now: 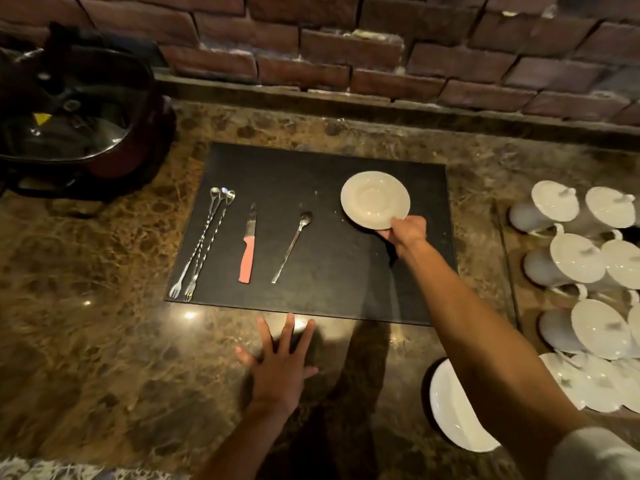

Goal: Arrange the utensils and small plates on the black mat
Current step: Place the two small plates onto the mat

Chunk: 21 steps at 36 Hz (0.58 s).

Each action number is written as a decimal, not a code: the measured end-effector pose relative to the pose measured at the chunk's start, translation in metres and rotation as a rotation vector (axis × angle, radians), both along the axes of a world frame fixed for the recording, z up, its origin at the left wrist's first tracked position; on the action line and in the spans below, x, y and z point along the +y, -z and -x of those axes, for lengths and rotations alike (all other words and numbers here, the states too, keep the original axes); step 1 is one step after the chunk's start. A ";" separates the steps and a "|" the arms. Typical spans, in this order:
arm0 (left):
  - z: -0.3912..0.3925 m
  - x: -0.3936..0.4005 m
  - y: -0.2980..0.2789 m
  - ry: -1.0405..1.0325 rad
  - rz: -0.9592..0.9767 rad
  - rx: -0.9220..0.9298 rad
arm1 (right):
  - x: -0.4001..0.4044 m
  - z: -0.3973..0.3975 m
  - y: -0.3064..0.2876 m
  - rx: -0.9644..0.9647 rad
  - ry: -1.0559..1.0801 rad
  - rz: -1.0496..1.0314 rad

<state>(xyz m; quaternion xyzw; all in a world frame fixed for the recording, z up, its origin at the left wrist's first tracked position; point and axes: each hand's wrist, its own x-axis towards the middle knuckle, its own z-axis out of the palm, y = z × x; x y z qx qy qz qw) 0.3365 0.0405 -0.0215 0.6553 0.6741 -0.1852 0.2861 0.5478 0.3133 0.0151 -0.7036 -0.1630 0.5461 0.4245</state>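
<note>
Small white plate over far right part of black mat, near edge pinched by right hand; contact with mat unclear. Twisted forks, pink-handled knife, long spoon lie in a row leftward. Left hand flat on marble counter, fingers spread.

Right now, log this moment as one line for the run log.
right hand: gripping small plate rim over black mat | left hand: flat on counter, empty | laid out: bar forks, knife, spoon
</note>
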 end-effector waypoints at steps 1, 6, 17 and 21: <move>0.000 0.000 0.002 0.001 -0.003 0.003 | 0.005 -0.001 0.003 -0.010 0.011 -0.005; 0.002 0.001 0.006 -0.024 0.007 -0.038 | 0.006 -0.013 0.009 -0.050 -0.022 -0.006; 0.000 0.006 -0.004 -0.054 0.070 -0.068 | -0.097 -0.109 -0.017 -0.353 -0.841 0.198; 0.001 0.007 -0.007 -0.070 0.101 -0.099 | -0.145 -0.150 -0.027 -0.509 -1.124 0.311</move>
